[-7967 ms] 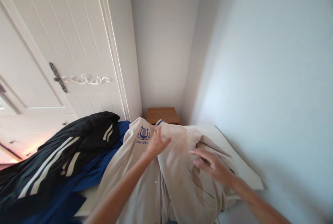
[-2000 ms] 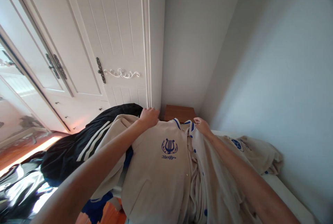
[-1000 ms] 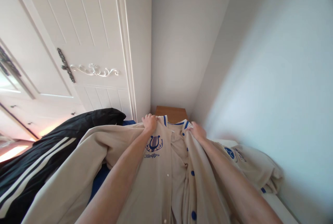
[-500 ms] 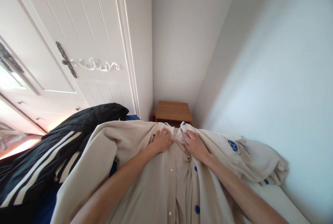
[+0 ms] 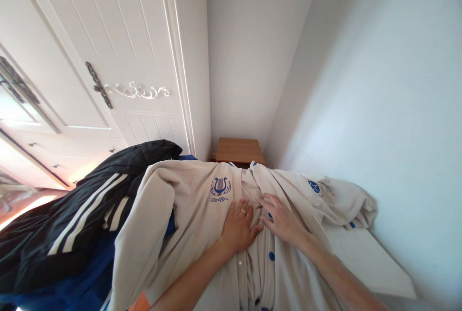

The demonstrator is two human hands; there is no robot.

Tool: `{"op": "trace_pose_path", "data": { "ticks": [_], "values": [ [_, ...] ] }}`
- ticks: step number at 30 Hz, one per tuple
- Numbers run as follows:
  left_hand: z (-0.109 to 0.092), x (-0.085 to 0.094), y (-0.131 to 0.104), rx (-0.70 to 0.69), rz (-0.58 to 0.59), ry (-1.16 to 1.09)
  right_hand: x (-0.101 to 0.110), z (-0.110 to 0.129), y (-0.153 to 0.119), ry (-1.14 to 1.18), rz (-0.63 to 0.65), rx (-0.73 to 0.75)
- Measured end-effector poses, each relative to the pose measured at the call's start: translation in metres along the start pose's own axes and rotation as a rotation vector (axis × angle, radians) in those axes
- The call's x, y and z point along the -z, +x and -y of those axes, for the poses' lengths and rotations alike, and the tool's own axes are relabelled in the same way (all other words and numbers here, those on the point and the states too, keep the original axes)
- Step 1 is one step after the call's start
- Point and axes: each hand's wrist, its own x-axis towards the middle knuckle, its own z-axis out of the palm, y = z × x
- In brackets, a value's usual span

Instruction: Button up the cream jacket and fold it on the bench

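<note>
So, L hand, flat, R hand, half-spread, both on beige jkt.

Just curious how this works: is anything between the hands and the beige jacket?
Nothing visible: the left hand and right hand lie directly on the beige jacket. The black striped garment lies to its left.

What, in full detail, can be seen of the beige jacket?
The beige jacket lies front up, rumpled and open down the front, in soft-looking cloth. A blue lyre emblem with lettering below marks the chest; the collar shows blue trim, and blue buttons line one front edge. The sleeve on the right, with a blue star patch, reaches over a white surface. The left hand lies flat on the front; the right hand touches near the opening. Its hem is out of view.
</note>
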Motion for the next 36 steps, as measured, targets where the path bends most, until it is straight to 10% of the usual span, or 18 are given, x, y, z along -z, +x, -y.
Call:
{"op": "trace_pose_path", "data": {
  "ticks": [6, 17, 21, 28, 32, 36],
  "values": [
    [0.008, -0.010, -0.001, -0.028, -0.091, -0.043, 0.008, 0.046, -0.077, -0.098, 0.208, -0.125],
    [0.007, 0.004, -0.005, -0.050, -0.155, -0.259, 0.005, 0.059, -0.060, -0.259, 0.288, -0.385],
    [-0.003, 0.004, -0.012, -0.218, -0.106, -0.151, 0.014, 0.053, -0.055, -0.062, 0.221, -0.437],
    [-0.003, 0.006, -0.010, -0.240, -0.039, -0.142, 0.025, 0.050, -0.065, 1.111, 0.242, -0.398],
    [-0.004, 0.012, -0.010, -0.249, -0.020, -0.280, -0.003, 0.061, -0.072, 0.859, 0.448, -0.357],
    [-0.010, 0.026, -0.028, 0.026, -0.190, -0.473, -0.007, 0.056, -0.080, 0.723, 0.190, -0.231]
  ]
}}
